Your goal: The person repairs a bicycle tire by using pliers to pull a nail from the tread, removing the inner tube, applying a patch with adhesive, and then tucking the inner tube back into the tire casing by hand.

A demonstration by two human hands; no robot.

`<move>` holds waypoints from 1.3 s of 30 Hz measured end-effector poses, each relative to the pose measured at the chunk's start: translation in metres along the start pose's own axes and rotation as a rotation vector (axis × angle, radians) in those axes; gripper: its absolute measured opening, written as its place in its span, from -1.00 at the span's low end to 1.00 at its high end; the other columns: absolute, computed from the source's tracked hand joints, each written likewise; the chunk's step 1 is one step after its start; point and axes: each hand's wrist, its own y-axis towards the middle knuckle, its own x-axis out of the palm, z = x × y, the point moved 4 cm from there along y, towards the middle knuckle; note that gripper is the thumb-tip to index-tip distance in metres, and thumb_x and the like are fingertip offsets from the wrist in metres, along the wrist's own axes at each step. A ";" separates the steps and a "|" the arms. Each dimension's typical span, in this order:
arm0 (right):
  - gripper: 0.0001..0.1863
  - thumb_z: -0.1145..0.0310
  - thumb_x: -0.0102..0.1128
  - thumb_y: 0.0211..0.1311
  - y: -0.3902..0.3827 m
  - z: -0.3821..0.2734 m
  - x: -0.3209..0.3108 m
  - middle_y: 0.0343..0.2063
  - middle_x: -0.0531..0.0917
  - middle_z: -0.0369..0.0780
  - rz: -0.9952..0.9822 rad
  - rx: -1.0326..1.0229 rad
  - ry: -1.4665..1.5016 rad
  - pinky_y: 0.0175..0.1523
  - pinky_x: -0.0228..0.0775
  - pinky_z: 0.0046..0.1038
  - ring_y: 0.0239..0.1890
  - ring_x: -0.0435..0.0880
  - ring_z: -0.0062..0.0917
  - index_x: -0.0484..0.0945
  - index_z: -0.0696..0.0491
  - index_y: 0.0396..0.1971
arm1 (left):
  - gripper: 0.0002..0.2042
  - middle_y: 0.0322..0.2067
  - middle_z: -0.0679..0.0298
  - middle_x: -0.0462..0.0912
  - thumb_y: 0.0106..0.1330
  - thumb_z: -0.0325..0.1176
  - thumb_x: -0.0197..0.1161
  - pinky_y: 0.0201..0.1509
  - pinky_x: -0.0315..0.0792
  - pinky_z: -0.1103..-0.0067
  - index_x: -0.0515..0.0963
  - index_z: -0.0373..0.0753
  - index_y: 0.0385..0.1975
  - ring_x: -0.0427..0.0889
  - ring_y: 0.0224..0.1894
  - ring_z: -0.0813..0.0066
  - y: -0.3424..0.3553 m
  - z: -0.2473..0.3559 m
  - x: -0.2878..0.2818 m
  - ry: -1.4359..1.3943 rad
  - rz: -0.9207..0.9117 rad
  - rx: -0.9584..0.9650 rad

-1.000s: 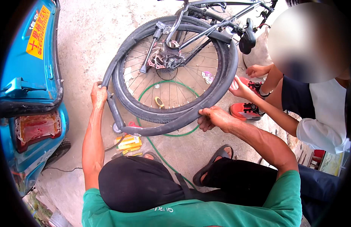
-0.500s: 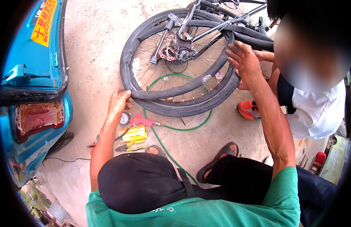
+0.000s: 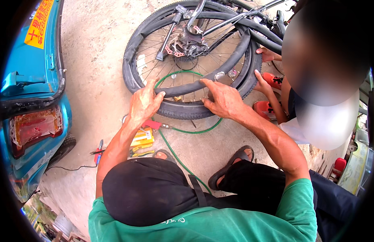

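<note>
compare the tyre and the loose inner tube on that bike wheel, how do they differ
The tyre is thick with knobby tread and sits round the wheel's rim; the inner tube is thinner, smooth, and sags across the spokes. The left hand and right hand grip the tube, not the tyre's tread. Both are black rubber.

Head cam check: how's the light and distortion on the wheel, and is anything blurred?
Head view: even daylight, soft shadows, no glare on the tyre; fisheye bends the blue vehicle and darkens the rim; left hand and right hand are sharp; only the other person's face is blurred out.
</note>
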 end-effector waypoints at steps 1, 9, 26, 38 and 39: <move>-0.41 0.30 0.29 0.14 -0.001 0.002 0.002 -0.22 0.68 -0.04 0.019 -0.035 0.013 -0.01 0.55 -0.09 -0.12 0.71 -0.09 0.45 0.08 0.21 | -0.48 -0.45 -0.01 0.68 0.33 -0.18 0.29 -0.19 0.53 0.21 0.47 -0.24 0.25 0.73 -0.31 -0.01 0.000 -0.005 -0.004 0.023 0.001 -0.033; -0.47 0.22 0.43 0.05 -0.022 -0.001 0.015 -0.29 0.64 -0.11 0.127 -0.273 -0.040 -0.02 0.50 -0.19 -0.16 0.62 -0.20 0.58 0.11 0.03 | -0.60 -0.40 0.05 0.67 0.30 -0.17 0.31 -0.17 0.52 0.29 0.61 -0.27 0.04 0.69 -0.31 0.14 -0.002 -0.023 -0.008 0.087 0.083 0.080; -0.38 0.24 0.57 -0.15 -0.038 -0.011 0.031 -0.10 0.53 -0.20 0.102 -0.283 -0.174 0.07 0.31 -0.24 0.00 0.47 -0.28 0.63 0.05 0.02 | -0.78 -0.42 0.07 0.68 0.32 -0.28 0.34 -0.22 0.50 0.43 0.66 -0.34 -0.27 0.66 -0.36 0.37 0.012 -0.004 0.004 -0.240 -0.281 -0.022; -0.52 0.25 0.55 -0.16 -0.034 -0.012 0.037 -0.20 0.50 -0.21 0.133 -0.310 -0.206 0.01 0.30 -0.23 -0.06 0.48 -0.31 0.65 0.05 -0.15 | -0.70 -0.27 0.13 0.67 0.25 -0.26 0.36 0.01 0.42 0.31 0.62 -0.29 -0.10 0.64 -0.15 0.12 -0.012 0.007 0.039 -0.062 -0.032 0.411; -0.52 0.25 0.54 -0.17 -0.033 -0.012 0.036 -0.21 0.50 -0.21 0.126 -0.314 -0.207 0.01 0.30 -0.23 -0.06 0.48 -0.31 0.64 0.05 -0.17 | -0.68 -0.25 0.13 0.67 0.24 -0.25 0.37 0.02 0.42 0.31 0.61 -0.30 -0.09 0.63 -0.13 0.12 -0.015 0.009 0.038 -0.045 -0.041 0.415</move>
